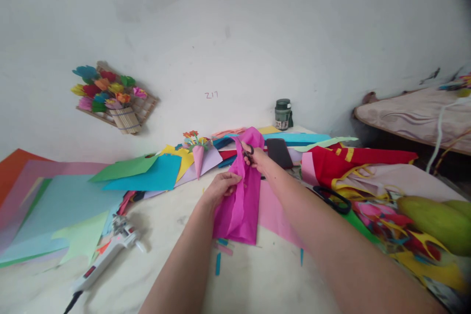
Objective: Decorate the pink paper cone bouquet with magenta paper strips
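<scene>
Pale wall (169, 49) backs the table (165, 240), where magenta paper (248, 216) lies lengthwise, running from the person toward the far edge. The left hand (222, 185) pinches its raised fold, fingers together. Beyond, nearer that edge, the right hand (259, 159) is closed around small dark scissors (248, 156) at the paper's upper part — blades aimed left and toward the wall, their opening too small to tell.
</scene>
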Demonstrator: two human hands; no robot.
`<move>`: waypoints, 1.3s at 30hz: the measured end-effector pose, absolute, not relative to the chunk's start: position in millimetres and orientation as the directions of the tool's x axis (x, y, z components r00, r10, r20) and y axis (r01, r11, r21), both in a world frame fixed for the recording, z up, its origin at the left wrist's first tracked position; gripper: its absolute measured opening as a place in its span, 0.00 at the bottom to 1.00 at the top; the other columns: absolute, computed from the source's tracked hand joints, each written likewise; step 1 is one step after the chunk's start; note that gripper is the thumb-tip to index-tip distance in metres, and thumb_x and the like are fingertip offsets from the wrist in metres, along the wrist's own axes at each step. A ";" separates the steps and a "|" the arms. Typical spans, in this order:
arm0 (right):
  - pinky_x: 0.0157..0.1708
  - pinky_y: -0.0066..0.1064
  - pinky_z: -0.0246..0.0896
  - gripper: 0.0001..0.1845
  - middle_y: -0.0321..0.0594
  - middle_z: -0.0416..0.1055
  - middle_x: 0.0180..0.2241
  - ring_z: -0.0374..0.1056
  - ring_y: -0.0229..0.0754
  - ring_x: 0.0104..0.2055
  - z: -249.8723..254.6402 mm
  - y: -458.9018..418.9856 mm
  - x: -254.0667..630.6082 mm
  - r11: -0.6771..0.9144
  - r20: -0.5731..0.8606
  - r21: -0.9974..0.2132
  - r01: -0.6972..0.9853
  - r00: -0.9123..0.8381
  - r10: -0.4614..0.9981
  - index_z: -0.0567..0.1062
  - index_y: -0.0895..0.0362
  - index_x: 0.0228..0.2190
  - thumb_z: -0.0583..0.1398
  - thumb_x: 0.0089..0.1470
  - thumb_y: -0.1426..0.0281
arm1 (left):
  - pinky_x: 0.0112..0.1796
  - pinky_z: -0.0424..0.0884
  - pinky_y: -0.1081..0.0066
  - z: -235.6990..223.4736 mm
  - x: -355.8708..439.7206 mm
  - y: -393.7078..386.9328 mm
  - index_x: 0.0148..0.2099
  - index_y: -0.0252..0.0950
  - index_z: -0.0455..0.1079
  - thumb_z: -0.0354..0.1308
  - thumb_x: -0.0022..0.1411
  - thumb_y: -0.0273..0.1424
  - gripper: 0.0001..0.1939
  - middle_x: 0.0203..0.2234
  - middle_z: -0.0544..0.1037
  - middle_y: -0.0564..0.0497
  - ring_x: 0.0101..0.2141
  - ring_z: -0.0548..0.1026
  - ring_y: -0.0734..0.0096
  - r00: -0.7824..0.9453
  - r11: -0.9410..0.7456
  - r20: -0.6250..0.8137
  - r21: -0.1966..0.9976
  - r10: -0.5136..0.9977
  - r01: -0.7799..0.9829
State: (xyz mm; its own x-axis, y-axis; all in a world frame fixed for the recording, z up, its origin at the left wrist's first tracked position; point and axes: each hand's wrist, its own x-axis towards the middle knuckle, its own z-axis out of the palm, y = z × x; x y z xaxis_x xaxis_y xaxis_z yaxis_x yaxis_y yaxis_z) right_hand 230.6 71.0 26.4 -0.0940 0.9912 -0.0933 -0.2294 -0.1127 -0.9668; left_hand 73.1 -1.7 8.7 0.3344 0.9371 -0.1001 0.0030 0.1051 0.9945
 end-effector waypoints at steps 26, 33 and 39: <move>0.08 0.20 0.36 0.26 0.36 0.65 0.15 0.58 0.31 0.12 32.0 57.0 252.4 -0.236 -0.232 -0.970 0.056 -0.507 0.830 0.71 0.61 0.26 0.52 0.54 0.49 | 0.16 0.49 0.77 27.3 32.0 -7.8 0.24 0.31 0.67 0.60 0.43 0.32 0.09 0.24 0.77 0.46 0.18 0.63 0.80 0.183 0.018 0.006 0.992 0.983 -0.127; 0.08 0.20 0.37 0.26 0.34 0.64 0.13 0.57 0.30 0.12 31.5 54.3 246.9 -0.155 -0.186 -0.982 0.105 -0.491 0.851 0.73 0.61 0.27 0.57 0.49 0.48 | 0.16 0.50 0.78 25.6 27.2 -7.0 0.26 0.30 0.67 0.60 0.44 0.34 0.11 0.24 0.76 0.45 0.18 0.64 0.80 0.162 0.075 -0.056 0.991 0.985 -0.111; 0.10 0.19 0.40 0.23 0.33 0.63 0.13 0.55 0.28 0.12 21.5 59.6 245.4 -0.066 -0.102 -0.993 0.098 -0.422 0.901 0.74 0.62 0.27 0.61 0.46 0.51 | 0.17 0.53 0.78 23.7 23.9 -6.1 0.26 0.29 0.70 0.59 0.45 0.34 0.11 0.22 0.75 0.46 0.18 0.64 0.80 0.172 0.063 -0.044 0.992 0.984 -0.106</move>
State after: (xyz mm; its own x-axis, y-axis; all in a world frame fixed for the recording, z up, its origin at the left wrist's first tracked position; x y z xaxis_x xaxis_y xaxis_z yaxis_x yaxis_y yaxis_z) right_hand 245.4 59.6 21.5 -0.4224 0.9007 -0.1015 0.0984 -0.0658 -0.9930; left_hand 23.9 -6.1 23.7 0.1725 0.9840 -0.0445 -0.1063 0.0635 0.9923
